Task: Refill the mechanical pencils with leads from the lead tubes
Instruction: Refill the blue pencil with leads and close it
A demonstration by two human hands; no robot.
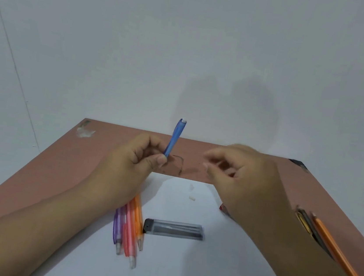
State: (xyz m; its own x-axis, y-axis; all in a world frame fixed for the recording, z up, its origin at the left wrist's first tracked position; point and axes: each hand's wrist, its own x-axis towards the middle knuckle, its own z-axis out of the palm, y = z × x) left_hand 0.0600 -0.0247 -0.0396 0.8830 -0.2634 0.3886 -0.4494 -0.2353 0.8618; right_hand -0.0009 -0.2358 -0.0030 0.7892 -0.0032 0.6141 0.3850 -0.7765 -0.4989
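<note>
Head view: we see the left hand [138, 157] gripping the blue pencil [174, 138], right hand [242, 179] blurred, fingers loosely curled, seemingly empty; beyond the lead tube [174, 229], three pencils [130, 225] await.

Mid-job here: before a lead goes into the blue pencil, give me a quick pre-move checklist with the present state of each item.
1. Blue mechanical pencil held upright, eraser end up, by the left hand: ok.
2. Its eraser off so the barrel is open: not ok, a white eraser shows at the top.
3. Right hand free: cannot tell, blurred; nothing plainly in its fingers.
4. Lead tube within reach on the white sheet: ok.
5. Lead tube uncapped: cannot tell.
6. Other mechanical pencils lying out of the way beside the tube: ok.
</note>
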